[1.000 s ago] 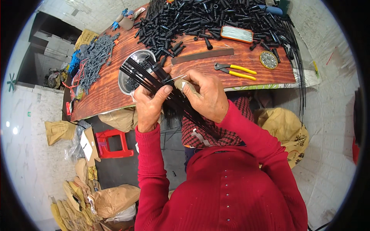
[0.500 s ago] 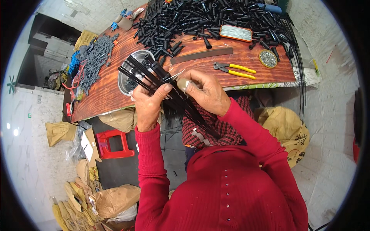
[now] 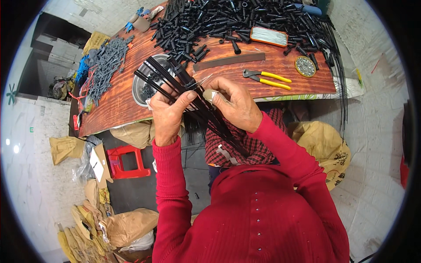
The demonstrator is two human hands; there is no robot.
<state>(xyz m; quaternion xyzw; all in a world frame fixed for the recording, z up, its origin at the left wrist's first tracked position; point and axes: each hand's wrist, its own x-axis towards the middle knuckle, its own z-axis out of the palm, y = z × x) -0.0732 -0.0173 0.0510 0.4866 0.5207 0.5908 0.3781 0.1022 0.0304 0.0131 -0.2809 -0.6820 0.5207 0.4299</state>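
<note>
One view only, taken from a wide fisheye camera worn on the person's head and facing steeply down over the chest. It sits close above the left hand (image 3: 169, 116) and right hand (image 3: 234, 107), which meet near the picture's middle around a bundle of thin black rods (image 3: 184, 90). The red-sleeved forearms rise from the lower edge. Beyond the hands, toward the top, lies the reddish wood-grain tabletop (image 3: 118, 105), its straight edges bowed by the lens (most strongly near the rim). The pale floor (image 3: 377, 131) wraps both sides, and a dark circular border closes the frame. With no second view, nothing is shared.
</note>
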